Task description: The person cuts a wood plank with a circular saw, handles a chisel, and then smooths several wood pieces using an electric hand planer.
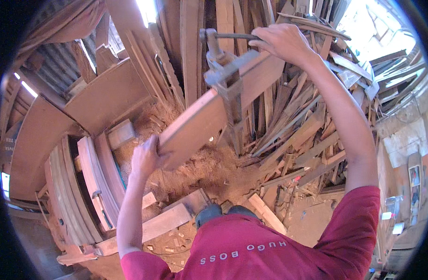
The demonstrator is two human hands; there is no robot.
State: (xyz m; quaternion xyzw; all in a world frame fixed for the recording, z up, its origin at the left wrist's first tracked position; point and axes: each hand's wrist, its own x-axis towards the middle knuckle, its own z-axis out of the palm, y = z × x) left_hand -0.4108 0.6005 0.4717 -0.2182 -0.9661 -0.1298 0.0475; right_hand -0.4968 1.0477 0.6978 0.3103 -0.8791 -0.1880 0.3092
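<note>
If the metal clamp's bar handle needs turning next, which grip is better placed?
Likely the right grip: it is at the end of the bar handle. The left grip holds the wooden board, away from the metal clamp.

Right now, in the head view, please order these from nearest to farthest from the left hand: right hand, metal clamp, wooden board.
1. Wooden board: held in the left hand.
2. Metal clamp: up and right.
3. Right hand: farther, upper right.
</note>
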